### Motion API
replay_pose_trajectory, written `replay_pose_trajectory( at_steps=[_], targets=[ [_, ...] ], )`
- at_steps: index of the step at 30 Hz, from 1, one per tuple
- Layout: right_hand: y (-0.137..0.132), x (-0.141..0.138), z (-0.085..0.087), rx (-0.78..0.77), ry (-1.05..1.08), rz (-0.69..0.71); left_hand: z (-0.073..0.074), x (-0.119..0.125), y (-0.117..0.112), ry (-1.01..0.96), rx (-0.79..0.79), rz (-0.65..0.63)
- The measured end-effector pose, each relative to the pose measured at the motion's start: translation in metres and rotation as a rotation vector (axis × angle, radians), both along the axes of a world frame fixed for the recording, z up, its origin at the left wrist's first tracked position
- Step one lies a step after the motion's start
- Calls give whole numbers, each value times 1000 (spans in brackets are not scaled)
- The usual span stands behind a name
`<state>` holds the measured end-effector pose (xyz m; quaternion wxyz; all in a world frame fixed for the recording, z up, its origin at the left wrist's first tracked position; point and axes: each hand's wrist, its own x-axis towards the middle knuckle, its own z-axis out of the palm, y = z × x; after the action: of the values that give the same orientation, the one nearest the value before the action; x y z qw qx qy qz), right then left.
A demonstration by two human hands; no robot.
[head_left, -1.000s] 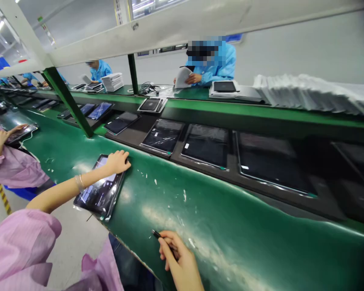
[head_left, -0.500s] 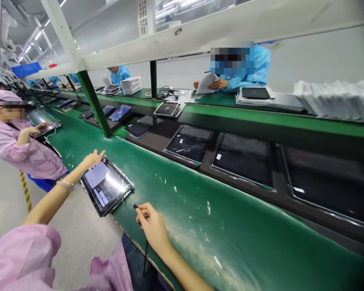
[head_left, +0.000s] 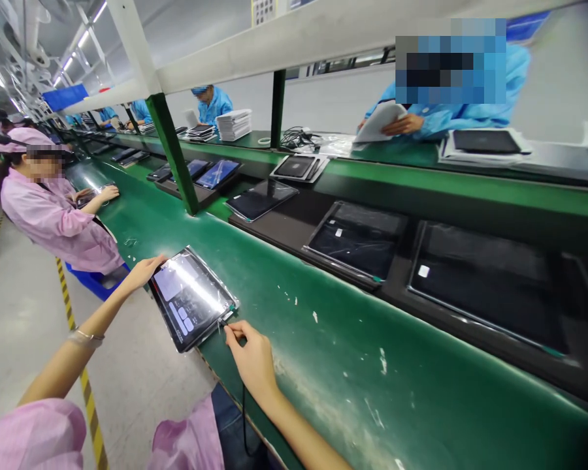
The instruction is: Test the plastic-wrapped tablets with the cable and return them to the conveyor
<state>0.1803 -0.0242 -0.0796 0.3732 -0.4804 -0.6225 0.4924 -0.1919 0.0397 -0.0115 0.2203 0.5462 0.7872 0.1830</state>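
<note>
We see the tablet, screen lit and wrapped in clear film, lying flat at the near edge of the green worktop, w/ its near-left corner hanging slightly past the edge. Left hand has fingers extended, loosely open, touching the tablet's far-left corner; it holds nothing. Right hand is closed in a pinch grip on a thin dark stylus w/ a cable trailing down under the wrist; the tip sits at the tablet's right corner, touching or just above it, can't tell which. Vs 0.5 s ago: the right hand has moved up to the tablet, stylus tip then lay apart from it on the bare belt, now at its edge. Left hand stays at the same far corner. One sec ago the left hand lay flat on the tablet's top edge & the right was well apart, further down the worktop. Beyond the worktop, dark tablets lie in a row on the black conveyor. To the left a person in a pink coat leans at the same worktop; across the line people in blue coats handle white sheets.
</note>
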Motion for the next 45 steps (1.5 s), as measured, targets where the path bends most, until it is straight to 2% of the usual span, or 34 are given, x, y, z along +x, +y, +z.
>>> replay_pose_trajectory(
  at_steps=[9,11,13,16,21,24,27,30,32,35,38,42,45],
  targets=[
    [0,-4,6,-92,8,11,-2,14,0,-26,38,94],
    [-1,-1,6,-110,10,-11,-3,24,-4,0,53,136],
    [-3,13,5,-128,16,-39,-4,42,-15,20,75,162],
    [-4,61,0,-151,18,-44,-7,85,-39,4,104,117],
    [-11,174,1,-184,-123,-59,-14,172,-77,-59,100,-58],
    [-18,224,8,-243,-169,-135,-15,213,-92,-57,88,-261],
    [-26,251,13,-355,-151,-109,-15,242,-108,103,257,-563],
    [-32,256,13,-401,-112,-59,-14,261,-123,365,534,-911],
    [-34,254,12,-387,-78,-68,-15,268,-129,462,627,-1015],
    [-36,248,13,-358,-3,-82,-19,271,-132,534,590,-1011],
    [-38,244,19,-339,78,-100,-24,268,-132,522,526,-1008],
    [-43,241,35,-305,180,-102,-29,264,-134,412,579,-925],
    [-46,241,45,-281,206,-109,-29,263,-136,408,596,-927]
  ],
)
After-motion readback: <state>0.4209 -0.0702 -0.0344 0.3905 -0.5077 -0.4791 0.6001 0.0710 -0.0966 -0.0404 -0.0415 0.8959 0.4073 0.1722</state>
